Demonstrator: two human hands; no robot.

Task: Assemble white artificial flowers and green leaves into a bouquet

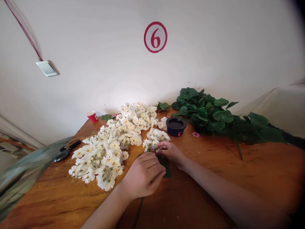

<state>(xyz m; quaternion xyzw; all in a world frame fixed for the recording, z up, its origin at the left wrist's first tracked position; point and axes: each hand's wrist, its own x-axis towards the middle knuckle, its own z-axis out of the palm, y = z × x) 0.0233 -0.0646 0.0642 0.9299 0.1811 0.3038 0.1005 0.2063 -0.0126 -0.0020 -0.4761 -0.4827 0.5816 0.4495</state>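
Observation:
Near the middle of the table, my left hand (146,173) is closed, its fingers curled round a green artificial stem (139,208) that runs down toward the front edge. Dark green leaves (166,168) show just behind and beside its fingers. My right hand (169,152) is closed at the base of a small bunch of white artificial flowers (154,136), its fingertips pinching there. Whatever lies between those fingertips is partly hidden. To the left spreads a large heap of white artificial flowers (111,149) with yellow centres and thin stems.
A dark round pot (175,126) with a lit red light stands beyond my hands. Green leaf stems (214,114) are piled at the back right. A pink flower (195,135), a red paper cup (92,117) and a black-handled tool (66,151) lie on the wooden table (47,194).

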